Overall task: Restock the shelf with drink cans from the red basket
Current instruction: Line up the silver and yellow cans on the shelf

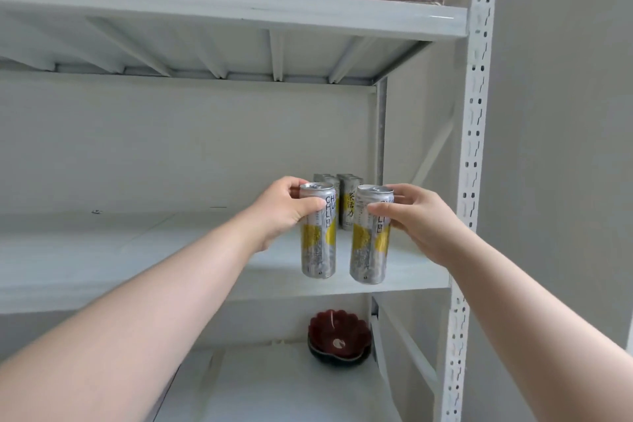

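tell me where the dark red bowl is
Head view, lower centre-right: the dark red bowl sits on the lowest visible shelf, near its right rear corner.

Glossy metal cans [318, 243], matt painted shelf [137, 250], probably steel.

views: 1 | head-worn | faces shelf [137, 250], perhaps tilted slightly up | near
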